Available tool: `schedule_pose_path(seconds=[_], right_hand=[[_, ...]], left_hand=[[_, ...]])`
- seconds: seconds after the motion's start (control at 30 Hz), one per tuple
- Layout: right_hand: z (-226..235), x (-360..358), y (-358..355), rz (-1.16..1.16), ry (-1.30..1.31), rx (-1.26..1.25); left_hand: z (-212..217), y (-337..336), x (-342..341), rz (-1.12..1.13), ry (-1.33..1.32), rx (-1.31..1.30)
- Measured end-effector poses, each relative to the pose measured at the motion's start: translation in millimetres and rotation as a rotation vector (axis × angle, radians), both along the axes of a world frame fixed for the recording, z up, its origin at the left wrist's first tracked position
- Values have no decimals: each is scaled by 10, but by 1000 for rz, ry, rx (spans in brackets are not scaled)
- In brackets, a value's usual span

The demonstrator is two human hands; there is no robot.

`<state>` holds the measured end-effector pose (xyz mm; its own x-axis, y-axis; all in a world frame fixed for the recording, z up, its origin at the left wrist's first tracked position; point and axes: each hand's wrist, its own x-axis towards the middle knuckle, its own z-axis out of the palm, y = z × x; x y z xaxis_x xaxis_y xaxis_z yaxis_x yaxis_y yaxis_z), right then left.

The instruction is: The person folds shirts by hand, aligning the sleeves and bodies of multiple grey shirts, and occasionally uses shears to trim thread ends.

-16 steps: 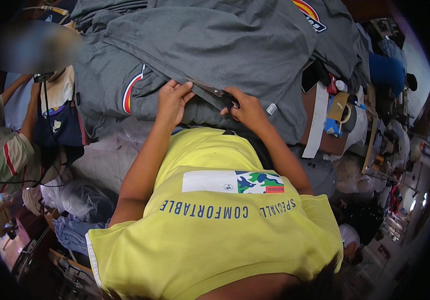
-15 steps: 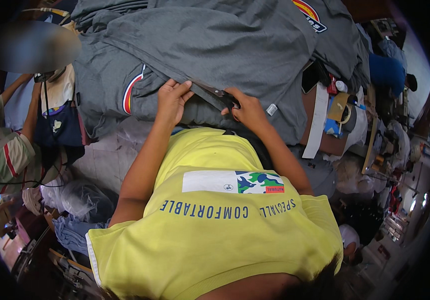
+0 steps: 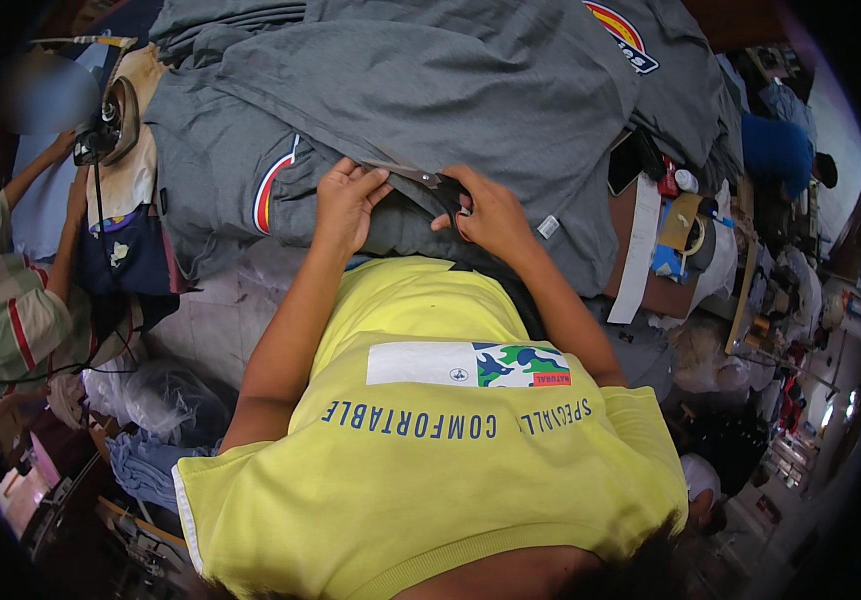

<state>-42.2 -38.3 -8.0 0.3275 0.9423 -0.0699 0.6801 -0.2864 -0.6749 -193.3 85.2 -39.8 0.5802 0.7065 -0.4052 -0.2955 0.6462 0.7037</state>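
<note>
Scissors [image 3: 433,181] point left, long axis slanting away, right hand [image 3: 494,216] grasping handles [image 3: 450,197], left hand [image 3: 348,205] pinching grey cloth [image 3: 441,105].

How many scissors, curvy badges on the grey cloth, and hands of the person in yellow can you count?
Metal scissors with black handles: 1
Curved red and yellow badges on dark grey fabric: 2
Bare left hand and bare right hand: 2
Total: 5

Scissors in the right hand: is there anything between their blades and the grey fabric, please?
Nothing visible stands between them: the right hand holds the scissors with the blades along the grey fabric. The left hand, pinching the fabric, is close to the blade tips.
</note>
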Motion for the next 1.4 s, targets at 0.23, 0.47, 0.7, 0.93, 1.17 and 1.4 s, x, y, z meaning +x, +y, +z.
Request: schedule_pose_path(seconds=[0.23, 0.47, 0.7, 0.93, 1.17, 1.4], right_hand=[[-73, 29, -96, -42, 206, -84], [84, -93, 136, -56, -61, 9], [-64, -2, 108, -30, 55, -148], [-45, -55, 167, -67, -34, -3], [51, -130, 331, -53, -69, -24], [-11, -89, 232, -73, 63, -146]], left_hand=[[-72, 146, -28, -5, -51, -75], [-91, 166, -32, -8, -36, -11], [-39, 241, -45, 0, -63, -43], [-64, 331, -62, 15, -59, -31], [-25, 336, -67, -3, -56, 2], [-90, 448, -112, 14, -77, -5]])
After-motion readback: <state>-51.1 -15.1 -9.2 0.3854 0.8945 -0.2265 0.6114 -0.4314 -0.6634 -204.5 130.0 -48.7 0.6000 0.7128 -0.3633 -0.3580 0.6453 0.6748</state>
